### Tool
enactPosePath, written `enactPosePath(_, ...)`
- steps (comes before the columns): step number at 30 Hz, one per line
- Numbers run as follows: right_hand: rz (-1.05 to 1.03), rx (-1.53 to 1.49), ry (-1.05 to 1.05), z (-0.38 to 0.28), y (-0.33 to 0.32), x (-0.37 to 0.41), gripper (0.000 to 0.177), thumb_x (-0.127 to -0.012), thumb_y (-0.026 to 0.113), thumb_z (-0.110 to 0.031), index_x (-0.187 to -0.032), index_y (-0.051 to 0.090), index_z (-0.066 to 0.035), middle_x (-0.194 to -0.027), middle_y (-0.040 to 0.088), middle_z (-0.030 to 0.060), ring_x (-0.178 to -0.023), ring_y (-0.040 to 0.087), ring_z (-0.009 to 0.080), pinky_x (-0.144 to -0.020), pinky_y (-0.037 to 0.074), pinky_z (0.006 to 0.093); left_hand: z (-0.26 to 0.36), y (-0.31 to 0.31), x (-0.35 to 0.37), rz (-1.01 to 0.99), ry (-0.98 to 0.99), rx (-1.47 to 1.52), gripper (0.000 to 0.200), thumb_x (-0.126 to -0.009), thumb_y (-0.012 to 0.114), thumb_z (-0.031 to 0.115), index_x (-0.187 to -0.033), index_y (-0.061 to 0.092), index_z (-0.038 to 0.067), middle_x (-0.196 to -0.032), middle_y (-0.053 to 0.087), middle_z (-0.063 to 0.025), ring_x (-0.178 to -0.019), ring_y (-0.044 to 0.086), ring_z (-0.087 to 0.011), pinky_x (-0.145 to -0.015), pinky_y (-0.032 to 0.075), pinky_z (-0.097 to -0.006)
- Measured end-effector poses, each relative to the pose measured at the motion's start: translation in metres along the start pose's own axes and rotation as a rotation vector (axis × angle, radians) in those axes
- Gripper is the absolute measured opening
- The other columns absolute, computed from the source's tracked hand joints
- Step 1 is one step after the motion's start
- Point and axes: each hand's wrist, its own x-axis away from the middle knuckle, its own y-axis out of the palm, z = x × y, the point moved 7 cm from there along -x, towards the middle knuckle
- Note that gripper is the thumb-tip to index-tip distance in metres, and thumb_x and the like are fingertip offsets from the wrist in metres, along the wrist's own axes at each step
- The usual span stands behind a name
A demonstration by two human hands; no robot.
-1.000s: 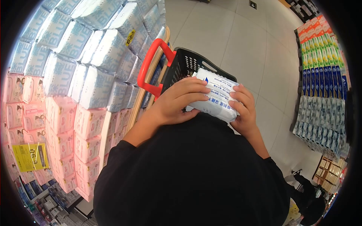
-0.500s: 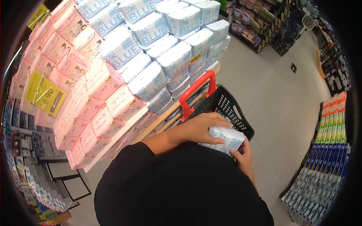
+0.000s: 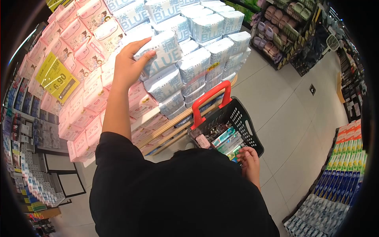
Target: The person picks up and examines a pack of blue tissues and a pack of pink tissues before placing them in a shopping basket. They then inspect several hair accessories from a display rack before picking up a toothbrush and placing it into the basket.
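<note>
My left hand [image 3: 132,61] reaches up to the stacked display, its thumb and fingers round the near end of a blue-and-white soft pack [image 3: 164,51] lying on top of similar packs. Part of the grip is hidden behind the pack. Lower right, my right hand [image 3: 249,161] is beside the shopping basket [image 3: 249,128], fingers loosely bent and slightly apart, with nothing visible in them. Inside the black basket, which has a red handle [image 3: 196,111], are several boxes [image 3: 229,143] and a small pink item [image 3: 203,141].
Pink packs [image 3: 94,96] fill the left part of the display, behind a yellow price sign [image 3: 57,78]. Slippers hang on a rack [image 3: 276,29] at the upper right. Coloured cartons [image 3: 335,177] stand along the right, across the tiled floor [image 3: 290,118].
The pack that both hands held over the basket is no longer there. My left hand has moved up and left onto a pack on the stack; my right hand is off the pack, beside the basket.
</note>
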Motion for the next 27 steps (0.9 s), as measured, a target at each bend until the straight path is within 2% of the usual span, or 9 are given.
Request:
enactPosePath(4,0.013,-0.005,0.001,0.000,-0.006,-0.001,0.017,-0.091,0.049,-0.012,-0.104,0.052,-0.001,-0.096,0.057,0.0072,-0.082,0.055,0.0130,-0.073,0.044,0.0260,-0.015,-0.005,-0.002,0.063,0.095,-0.277,0.036,-0.077,0.070,0.023,-0.111,0.065,0.013,-0.108,0.063,-0.0102,-0.099,0.058,-0.0238,-0.082,0.046,-0.0312)
enactPosePath(13,0.011,-0.015,-0.022,0.000,-0.012,-0.001,0.015,-0.092,0.049,-0.014,-0.101,0.053,-0.002,-0.092,0.057,0.0056,-0.079,0.055,0.0119,-0.072,0.044,0.0248,-0.023,-0.006,0.003,-0.037,-0.057,-0.319,0.035,-0.079,0.067,0.018,-0.112,0.062,0.010,-0.110,0.061,-0.0118,-0.103,0.057,-0.0261,-0.086,0.045,-0.0336)
enactPosePath(16,0.034,-0.022,-0.018,0.000,-0.015,0.001,0.015,-0.093,0.049,-0.013,-0.101,0.053,-0.002,-0.091,0.057,0.0053,-0.079,0.054,0.0118,-0.072,0.044,0.0246,-0.025,-0.004,0.003,-0.068,-0.012,-0.361,0.035,-0.080,0.066,0.018,-0.113,0.060,0.009,-0.109,0.061,-0.0120,-0.101,0.057,-0.0274,-0.086,0.045,-0.0340)
enactPosePath(19,0.049,-0.009,-0.010,-0.002,-0.014,0.003,0.015,-0.093,0.049,-0.014,-0.101,0.053,-0.002,-0.091,0.057,0.0053,-0.079,0.054,0.0117,-0.072,0.043,0.0247,-0.032,-0.004,0.003,-0.081,-0.080,-0.424,0.035,-0.081,0.065,0.019,-0.114,0.059,0.011,-0.108,0.062,-0.0120,-0.103,0.055,-0.0288,-0.091,0.041,-0.0374)
enactPosePath(22,0.046,-0.007,-0.006,-0.001,-0.014,0.003,0.016,-0.093,0.048,-0.014,-0.102,0.052,-0.001,-0.091,0.057,0.0055,-0.079,0.054,0.0117,-0.072,0.044,0.0249,-0.028,0.000,0.004,-0.136,-0.082,-0.639,0.037,-0.082,0.064,0.023,-0.118,0.057,0.015,-0.111,0.061,-0.0110,-0.110,0.050,-0.0299,-0.094,0.036,-0.0450)
enactPosePath(25,0.044,-0.026,-0.007,0.000,-0.016,0.003,0.016,-0.093,0.048,-0.014,-0.102,0.052,-0.001,-0.091,0.057,0.0056,-0.079,0.054,0.0117,-0.072,0.044,0.0249,-0.029,0.007,0.008,-0.105,-0.045,-0.789,0.039,-0.084,0.061,0.026,-0.122,0.055,0.019,-0.122,0.055,-0.0128,-0.118,0.043,-0.0329,-0.096,0.030,-0.0514)
enactPosePath(27,0.046,-0.033,-0.011,0.002,-0.018,0.004,0.016,-0.093,0.048,-0.014,-0.102,0.052,-0.001,-0.091,0.057,0.0057,-0.080,0.054,0.0117,-0.073,0.044,0.0249,-0.025,0.008,0.011,-0.088,-0.066,-0.991,0.045,-0.085,0.060,0.029,-0.127,0.049,0.017,-0.128,0.048,-0.0163,-0.120,0.041,-0.0350,-0.095,0.030,-0.0531)
